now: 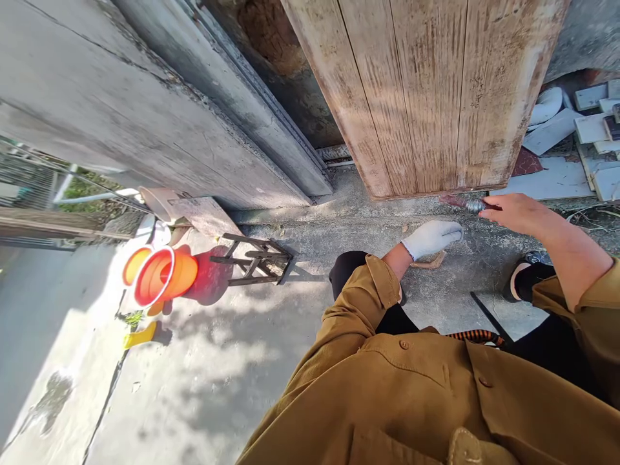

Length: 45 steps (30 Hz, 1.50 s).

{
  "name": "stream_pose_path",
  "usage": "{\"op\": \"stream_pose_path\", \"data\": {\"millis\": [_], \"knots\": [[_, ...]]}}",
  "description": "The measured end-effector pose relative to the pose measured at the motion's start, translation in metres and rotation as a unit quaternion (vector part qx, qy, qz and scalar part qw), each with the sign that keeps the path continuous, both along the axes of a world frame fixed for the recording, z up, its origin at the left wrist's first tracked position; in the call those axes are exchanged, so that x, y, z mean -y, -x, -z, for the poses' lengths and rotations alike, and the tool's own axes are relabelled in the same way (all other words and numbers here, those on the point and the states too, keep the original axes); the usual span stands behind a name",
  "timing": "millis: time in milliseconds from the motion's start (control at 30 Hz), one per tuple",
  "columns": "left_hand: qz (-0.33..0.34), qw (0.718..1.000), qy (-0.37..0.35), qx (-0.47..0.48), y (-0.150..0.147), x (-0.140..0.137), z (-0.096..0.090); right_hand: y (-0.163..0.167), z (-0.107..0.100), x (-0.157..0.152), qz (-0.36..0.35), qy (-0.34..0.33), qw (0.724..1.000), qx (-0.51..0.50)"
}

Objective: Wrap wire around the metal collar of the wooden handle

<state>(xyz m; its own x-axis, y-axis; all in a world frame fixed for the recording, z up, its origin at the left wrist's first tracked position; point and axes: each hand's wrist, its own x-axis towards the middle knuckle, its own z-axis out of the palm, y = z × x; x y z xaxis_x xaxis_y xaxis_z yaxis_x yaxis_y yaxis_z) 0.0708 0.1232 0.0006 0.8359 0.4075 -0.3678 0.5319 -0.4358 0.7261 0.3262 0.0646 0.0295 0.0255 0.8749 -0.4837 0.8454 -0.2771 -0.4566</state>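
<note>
My right hand (518,213) is bare and closed around the handle of a brush (475,205) bound with wire. The reddish-brown bristles, blurred, lie at the lower edge of a worn wooden panel (436,97) made of several boards. My left hand (433,239) wears a white knitted glove. It hovers in front of the panel's foot, fingers drawn together, with nothing visible in it. Below the glove a small light-brown angled piece (429,261) lies on the concrete.
A small dark wooden stool (254,259) and orange buckets (159,276) stand to the left, near a yellow object (140,336). Broken white tiles (564,174) are piled at the right. A grey wall slab (169,116) rises at the upper left. A dark bar (490,316) lies by my legs.
</note>
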Motion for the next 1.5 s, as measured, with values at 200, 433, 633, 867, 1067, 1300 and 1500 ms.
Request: {"op": "stream_pose_path", "data": {"millis": [200,433,633,867,1067,1300,1500], "knots": [[0.092,0.991,-0.072,-0.06,0.001,0.004,-0.006,0.011,0.015,-0.002,-0.129,0.109,0.981,0.097],[0.054,0.998,0.023,0.02,0.007,-0.002,-0.01,0.011,-0.005,0.012,-0.241,0.239,0.931,-0.135],[-0.145,0.965,0.16,0.147,0.011,-0.011,-0.007,-0.022,-0.024,0.009,0.017,0.003,0.939,-0.343],[-0.003,0.988,0.131,0.08,0.0,0.004,-0.011,-0.008,-0.005,0.002,0.159,-0.056,0.971,-0.172],[0.03,0.994,0.102,0.026,0.001,0.004,-0.011,0.01,0.002,0.0,-0.053,0.076,0.977,0.192],[0.07,0.992,0.095,0.033,0.004,0.006,-0.007,0.024,0.013,0.0,-0.144,0.154,0.967,0.146],[-0.018,0.997,0.053,0.048,0.007,-0.01,-0.005,0.008,0.002,0.011,-0.248,0.232,0.939,-0.054]]}}
